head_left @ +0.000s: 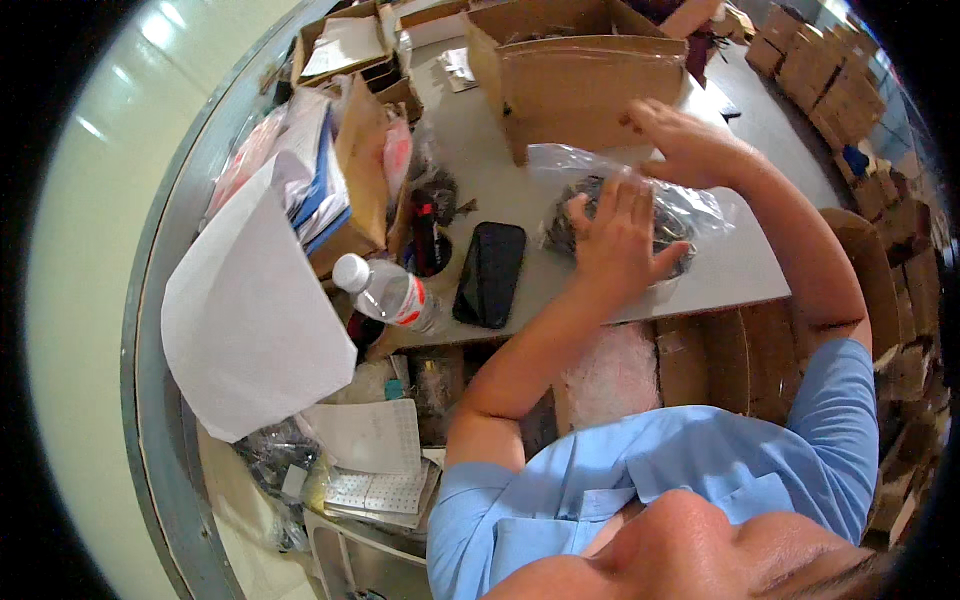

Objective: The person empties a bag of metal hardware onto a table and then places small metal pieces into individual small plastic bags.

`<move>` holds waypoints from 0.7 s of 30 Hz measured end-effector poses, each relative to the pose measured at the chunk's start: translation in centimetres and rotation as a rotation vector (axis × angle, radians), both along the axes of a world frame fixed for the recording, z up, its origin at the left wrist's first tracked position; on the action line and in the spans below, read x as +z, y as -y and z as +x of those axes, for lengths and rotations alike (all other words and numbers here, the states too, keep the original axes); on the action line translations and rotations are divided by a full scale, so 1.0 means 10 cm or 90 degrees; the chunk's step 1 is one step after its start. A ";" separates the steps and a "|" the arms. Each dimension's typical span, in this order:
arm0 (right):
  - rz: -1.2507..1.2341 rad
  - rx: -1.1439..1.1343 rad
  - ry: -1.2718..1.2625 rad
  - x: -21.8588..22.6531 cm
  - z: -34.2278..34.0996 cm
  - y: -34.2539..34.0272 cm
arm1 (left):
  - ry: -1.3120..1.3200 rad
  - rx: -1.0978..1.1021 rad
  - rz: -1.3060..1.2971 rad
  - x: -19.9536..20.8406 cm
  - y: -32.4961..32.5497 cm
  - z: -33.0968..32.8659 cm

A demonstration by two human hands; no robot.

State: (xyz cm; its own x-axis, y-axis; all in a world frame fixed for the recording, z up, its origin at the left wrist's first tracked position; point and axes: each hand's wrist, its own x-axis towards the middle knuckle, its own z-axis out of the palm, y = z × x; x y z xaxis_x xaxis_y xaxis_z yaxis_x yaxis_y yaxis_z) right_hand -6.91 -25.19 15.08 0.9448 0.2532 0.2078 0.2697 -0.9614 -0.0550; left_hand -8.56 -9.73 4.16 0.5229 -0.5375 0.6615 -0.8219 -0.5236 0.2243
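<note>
A clear plastic bag filled with dark, small pieces lies near the table's front edge. My left hand rests flat over the bag's middle with its fingers spread, hiding part of the contents. Just beyond it, my right hand hovers at the bag's far side, thumb and fingers apart and loosely bent, nothing visible between them. Whether it touches the plastic I cannot tell. A black phone lies left of the bag, and a clear bottle with a white cap is farther left.
An open cardboard box stands behind the bag. Papers and folders in a carton crowd the table's left side, with a large white sheet hanging nearer. Stacked cartons stand on the floor at right. Another person's arm shows at the far edge.
</note>
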 end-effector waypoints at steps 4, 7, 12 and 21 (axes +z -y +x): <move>0.053 -0.075 -0.179 -0.19 -0.17 0.14 | -0.080 -0.007 0.093 0.15 0.01 0.03; -0.020 -0.065 -0.194 -0.25 -0.07 0.14 | -0.030 0.005 0.072 0.18 0.00 0.01; -0.144 -0.100 -0.249 -0.41 -0.01 0.12 | -0.039 -0.005 0.111 0.27 0.00 -0.08; 0.263 0.098 -0.116 -0.38 -0.09 0.25 | -0.072 0.098 0.079 0.28 -0.03 -0.11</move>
State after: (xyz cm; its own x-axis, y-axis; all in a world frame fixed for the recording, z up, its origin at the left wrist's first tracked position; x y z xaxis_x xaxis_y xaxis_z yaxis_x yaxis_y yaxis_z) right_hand -7.81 -27.72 11.26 0.9333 0.3239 0.1551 0.3576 -0.7989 -0.4836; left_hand -9.62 -9.43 6.95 0.6724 -0.5187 0.5281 -0.7031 -0.6706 0.2365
